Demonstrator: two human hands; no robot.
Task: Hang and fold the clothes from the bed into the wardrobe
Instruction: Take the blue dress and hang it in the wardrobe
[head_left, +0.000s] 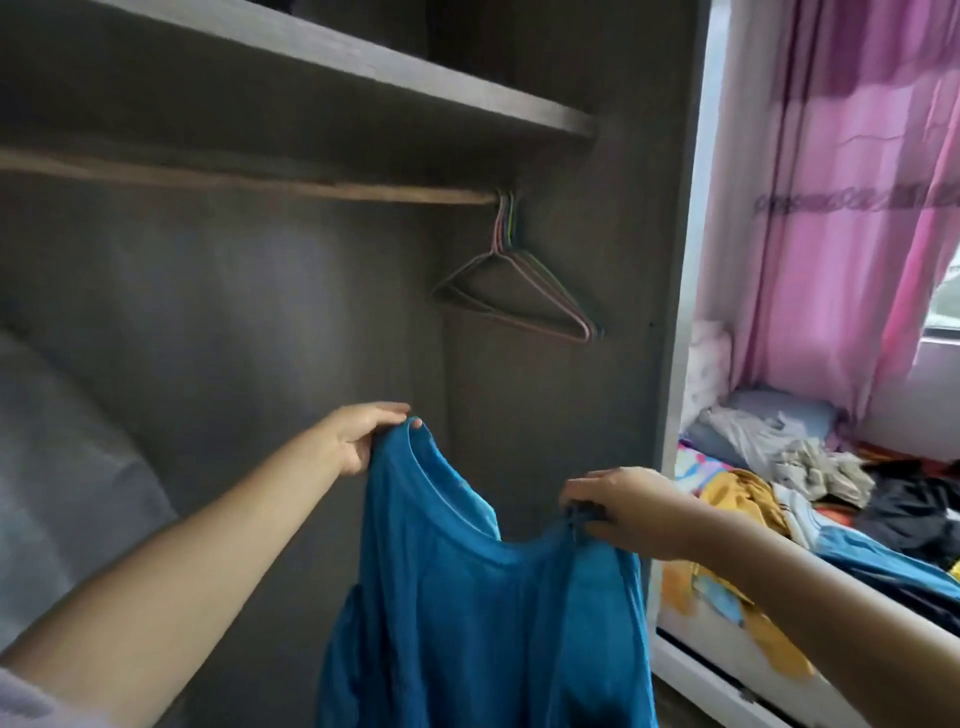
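Observation:
A blue top (483, 597) hangs in front of the open grey wardrobe (234, 291). My left hand (363, 434) pinches its left shoulder by the neckline. My right hand (618, 501) pinches the right shoulder, a little lower. The neck opening sags between them. Several thin wire hangers (514, 296) hang bunched at the right end of the wooden rail (249, 182), above and beyond the top. To the right, the bed (696, 623) carries a pile of clothes (810, 478).
A shelf (363, 67) runs across the wardrobe above the rail. The wardrobe's right side panel (675, 260) stands between its inside and the bed. Pink curtains (852, 197) cover a window behind the bed. Something pale grey (62, 467) sits at the lower left.

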